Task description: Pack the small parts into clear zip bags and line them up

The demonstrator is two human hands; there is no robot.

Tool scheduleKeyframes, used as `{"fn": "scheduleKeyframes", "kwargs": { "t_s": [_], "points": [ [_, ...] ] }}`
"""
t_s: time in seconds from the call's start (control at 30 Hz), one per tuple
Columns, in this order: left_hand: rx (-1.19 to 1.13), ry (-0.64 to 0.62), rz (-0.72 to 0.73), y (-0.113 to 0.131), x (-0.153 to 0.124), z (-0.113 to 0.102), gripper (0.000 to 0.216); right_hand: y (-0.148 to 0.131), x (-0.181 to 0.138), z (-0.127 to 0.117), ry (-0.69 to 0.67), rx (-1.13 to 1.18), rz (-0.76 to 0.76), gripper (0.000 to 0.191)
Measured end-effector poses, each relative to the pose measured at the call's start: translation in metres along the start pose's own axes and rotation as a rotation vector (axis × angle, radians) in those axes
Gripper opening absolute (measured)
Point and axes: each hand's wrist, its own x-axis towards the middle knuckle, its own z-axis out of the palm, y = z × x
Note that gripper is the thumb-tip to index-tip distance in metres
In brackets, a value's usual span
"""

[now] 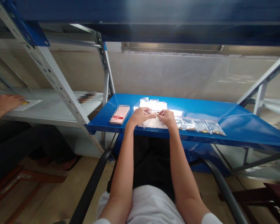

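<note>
My left hand (141, 116) and my right hand (167, 118) meet over a white sheet (157, 123) on the blue shelf top. Fingers of both hands are closed, with the tips nearly together. Between the fingertips are small yellow and dark bits (156, 114), too small to name. Beyond my hands lie clear plastic bags (144, 101) and a white paper (158, 106). To the right of my right hand, several clear zip bags (202, 126) lie in an overlapping row, with small yellowish pieces at their near ends.
A pinkish box-like thing (120, 114), partly blurred out, lies left of my hands. Uprights (58, 79) and an upper blue shelf (154, 14) frame the space. At left, another person's hand (8, 102) rests near a white sheet with yellow bits. Chair armrests (93, 183) flank me.
</note>
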Motion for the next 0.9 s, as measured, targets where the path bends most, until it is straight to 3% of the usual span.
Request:
{"fn": "scheduleKeyframes", "kwargs": {
  "t_s": [0.17,0.53,0.67,0.8,0.9],
  "points": [
    [-0.009,-0.004,-0.011,0.001,-0.001,0.0,0.053,0.003,0.002,0.01,0.044,-0.042,0.044,0.015],
    [-0.03,-0.009,-0.001,0.001,0.0,0.001,0.051,0.0,0.002,0.008,0.028,-0.027,0.032,0.017],
    [-0.037,-0.019,-0.016,-0.001,0.0,0.001,0.052,-0.007,0.002,-0.006,0.055,0.074,0.023,0.016],
    [-0.044,-0.023,-0.019,-0.003,0.001,0.001,0.055,-0.018,-0.004,-0.031,-0.055,0.409,-0.086,0.021],
    [-0.049,-0.026,0.004,-0.001,0.001,0.002,0.053,-0.026,-0.011,-0.045,-0.112,0.498,-0.17,0.022]
  ]
}}
